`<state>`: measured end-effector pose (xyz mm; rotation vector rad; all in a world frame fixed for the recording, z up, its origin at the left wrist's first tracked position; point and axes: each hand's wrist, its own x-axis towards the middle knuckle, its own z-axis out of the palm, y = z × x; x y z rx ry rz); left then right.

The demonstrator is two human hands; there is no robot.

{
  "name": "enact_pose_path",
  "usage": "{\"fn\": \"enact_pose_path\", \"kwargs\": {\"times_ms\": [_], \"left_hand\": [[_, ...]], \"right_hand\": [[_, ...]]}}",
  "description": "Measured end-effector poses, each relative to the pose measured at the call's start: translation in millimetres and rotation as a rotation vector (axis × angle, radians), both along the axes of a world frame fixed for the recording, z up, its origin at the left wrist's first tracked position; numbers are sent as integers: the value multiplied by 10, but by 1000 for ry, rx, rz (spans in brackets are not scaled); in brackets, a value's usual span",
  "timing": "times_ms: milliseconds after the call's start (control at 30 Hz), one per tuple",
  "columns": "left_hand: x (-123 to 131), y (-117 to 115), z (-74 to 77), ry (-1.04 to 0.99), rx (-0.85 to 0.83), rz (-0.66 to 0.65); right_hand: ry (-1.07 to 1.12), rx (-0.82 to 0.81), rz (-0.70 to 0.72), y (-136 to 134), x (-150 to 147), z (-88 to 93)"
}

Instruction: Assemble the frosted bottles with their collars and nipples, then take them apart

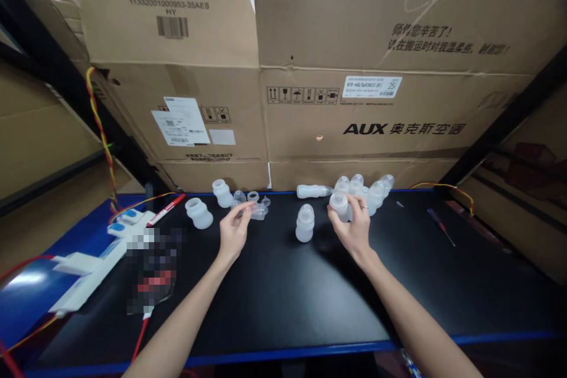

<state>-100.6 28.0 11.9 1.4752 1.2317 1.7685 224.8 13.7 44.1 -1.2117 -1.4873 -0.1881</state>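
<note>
In the head view my right hand [358, 225] grips a small frosted baby bottle [339, 203] by its sides, its open mouth facing me. My left hand [233, 233] is closed in a pinch on a clear plastic piece [257, 211], whose exact shape is hard to make out. Around its fingertips lie a clear bottle cap [240, 196], a ring [253, 196] and a small nipple-like part [266, 201]. A capped baby bottle [305, 223] stands upright between my hands. Behind my right hand is a group of several capped bottles [376, 194].
Two uncapped bottles, one farther back [222, 194] and one nearer [199, 213], are on the left. A bottle [310, 191] lies on its side at the back. Left are a red marker [166, 210] and power strip [95, 266]; right, a screwdriver [440, 226]. Cardboard [305, 147] walls the black table [283, 301].
</note>
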Motion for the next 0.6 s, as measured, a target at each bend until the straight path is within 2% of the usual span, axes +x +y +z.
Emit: {"fn": "enact_pose_path", "kwargs": {"times_ms": [67, 133, 233, 300, 400, 600], "left_hand": [[84, -24, -12, -155, -118, -83], [152, -60, -16, -250, -187, -120], [227, -142, -8, -283, -197, -89], [265, -212, 6, -231, -162, -50], [316, -323, 35, -81, -72, -28], [424, -457, 57, 125, 106, -150]], "right_hand": [[-3, 136, 50, -119, -58, 93], [-30, 193, 179, -261, -149, 155], [-152, 96, 414, -467, -327, 173], [-261, -36, 492, -565, -438, 142], [-374, -142, 502, -633, -541, 60], [-439, -173, 468, -654, -588, -79]]}}
